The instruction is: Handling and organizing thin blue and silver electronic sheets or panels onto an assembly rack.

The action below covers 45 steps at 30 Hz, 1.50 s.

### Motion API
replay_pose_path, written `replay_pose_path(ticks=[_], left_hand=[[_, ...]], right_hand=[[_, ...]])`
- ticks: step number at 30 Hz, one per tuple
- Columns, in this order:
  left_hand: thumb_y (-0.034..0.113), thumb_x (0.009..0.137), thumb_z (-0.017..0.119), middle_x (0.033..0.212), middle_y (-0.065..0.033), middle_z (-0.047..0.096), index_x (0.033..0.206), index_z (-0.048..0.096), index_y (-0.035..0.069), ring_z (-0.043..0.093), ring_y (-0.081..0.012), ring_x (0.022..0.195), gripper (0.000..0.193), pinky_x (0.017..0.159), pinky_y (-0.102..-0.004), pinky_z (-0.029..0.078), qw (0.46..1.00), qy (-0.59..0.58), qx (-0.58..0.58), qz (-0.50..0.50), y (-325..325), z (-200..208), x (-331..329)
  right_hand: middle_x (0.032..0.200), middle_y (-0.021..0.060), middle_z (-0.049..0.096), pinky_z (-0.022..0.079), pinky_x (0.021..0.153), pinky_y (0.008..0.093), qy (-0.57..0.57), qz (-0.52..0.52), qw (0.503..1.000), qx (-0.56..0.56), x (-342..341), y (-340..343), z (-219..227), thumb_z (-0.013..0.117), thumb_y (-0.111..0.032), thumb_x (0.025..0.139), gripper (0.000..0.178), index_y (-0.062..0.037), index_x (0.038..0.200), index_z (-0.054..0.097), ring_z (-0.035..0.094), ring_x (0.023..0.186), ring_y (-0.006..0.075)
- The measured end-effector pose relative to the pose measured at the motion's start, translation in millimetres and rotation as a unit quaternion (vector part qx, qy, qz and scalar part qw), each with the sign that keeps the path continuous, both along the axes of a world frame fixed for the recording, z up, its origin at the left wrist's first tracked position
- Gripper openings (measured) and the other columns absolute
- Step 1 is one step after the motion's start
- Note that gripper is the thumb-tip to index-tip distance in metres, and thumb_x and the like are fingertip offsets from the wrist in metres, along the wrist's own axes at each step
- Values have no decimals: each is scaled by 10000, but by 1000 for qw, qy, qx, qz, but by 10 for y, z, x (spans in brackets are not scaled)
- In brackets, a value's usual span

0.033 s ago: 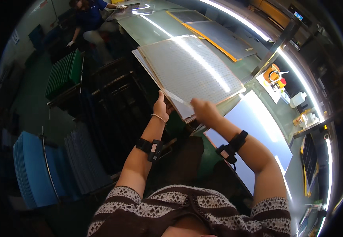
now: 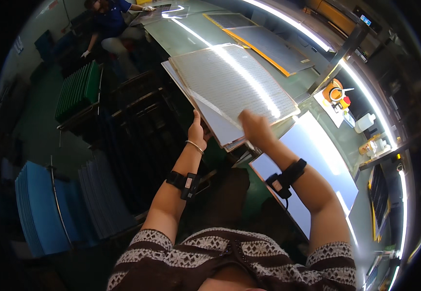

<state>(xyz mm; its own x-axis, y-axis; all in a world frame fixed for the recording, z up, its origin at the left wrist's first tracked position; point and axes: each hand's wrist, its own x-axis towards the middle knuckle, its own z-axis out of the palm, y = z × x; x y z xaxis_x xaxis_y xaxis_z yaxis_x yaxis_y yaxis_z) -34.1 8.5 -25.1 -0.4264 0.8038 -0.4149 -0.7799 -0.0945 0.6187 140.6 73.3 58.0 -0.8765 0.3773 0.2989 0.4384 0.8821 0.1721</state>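
Note:
In front of me lies a stack of flat panels. A thin translucent film (image 2: 220, 72) with rows of fine marks covers its top. The near corner of that film is lifted and folded back, baring a pale sheet (image 2: 214, 120) beneath. My right hand (image 2: 258, 130) is closed in a pinch at the lifted film and slightly smeared by motion. My left hand (image 2: 197, 132) grips the stack's near left edge, thumb up along the side; its other fingers are mostly hidden.
A glossy bluish-white panel (image 2: 317, 157) lies right of the stack. Dark orange-edged panels (image 2: 268, 46) rest farther back. Bottles (image 2: 365, 122) and an orange container (image 2: 333, 90) stand at right. Green (image 2: 78, 92) and blue racked sheets (image 2: 38, 208) are at left. A co-worker (image 2: 111, 22) sits far left.
My right hand has moved slightly up and to the right, drawing the film's corner back. More of the pale sheet shows beneath. My left hand stays at the stack's edge.

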Motion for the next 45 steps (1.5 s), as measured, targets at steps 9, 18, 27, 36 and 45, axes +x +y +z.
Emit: replay_pose_path(ticks=[9,18,27,36,45], left_hand=[[140,841,624,966,-124,608,1008,565,-59,593,-201,852,266,779,-331,479,984,136,-57,101,355,-152,168],[130,828,638,976,-146,593,955,547,-65,583,-223,849,249,779,-353,472,981,133,-92,105,482,-305,55],[736,805,284,1274,-206,452,1332,303,-42,497,-321,1123,939,875,-426,457,973,46,157,-162,-285,971,98],[345,896,528,1007,-130,621,1195,484,-5,642,-174,684,463,494,-212,484,835,353,-54,-418,-148,568,790],[118,894,544,776,-87,621,1041,532,-13,480,-52,472,198,386,-156,332,795,439,19,-418,-408,571,1117]], right_hand=[[699,134,614,473,575,422,306,23,952,3,-226,592,1056,476,-103,823,60,-81,820,532,605,632,343],[753,146,561,424,634,371,340,197,857,333,469,168,2762,521,21,719,71,-9,760,571,547,721,289],[760,121,664,499,615,292,264,-157,948,86,2647,-1438,1818,531,44,809,125,-13,847,635,646,678,197],[776,60,607,482,628,222,589,-443,632,-239,3520,-2809,198,536,69,828,216,23,1036,570,571,671,88],[750,61,603,431,561,189,683,-503,417,-326,4017,-3240,-261,589,3,818,255,64,1061,541,541,644,78]])
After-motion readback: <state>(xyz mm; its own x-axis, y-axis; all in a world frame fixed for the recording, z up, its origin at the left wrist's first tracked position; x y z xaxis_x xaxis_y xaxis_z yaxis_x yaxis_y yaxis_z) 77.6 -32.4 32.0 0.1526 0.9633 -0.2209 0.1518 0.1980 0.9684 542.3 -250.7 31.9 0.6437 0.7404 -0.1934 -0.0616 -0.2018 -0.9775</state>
